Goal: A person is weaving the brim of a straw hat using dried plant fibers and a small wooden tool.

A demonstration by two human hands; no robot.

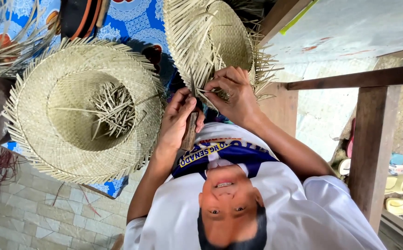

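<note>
Blue patterned cloth (132,25) covers the tabletop – a white-shirted person's knife hand (177,121) has its fingers closed on a knife (191,125), the other hand (234,95) pinching strips of the fringed hat (210,37) at its top edge – a finished hat (83,109) beside

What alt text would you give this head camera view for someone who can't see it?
A person's left hand holds a wooden-handled knife while the right hand pinches loose strips at the brim of an unfinished straw hat. A second straw hat lies beside it, crown down, on blue patterned cloth.
</note>
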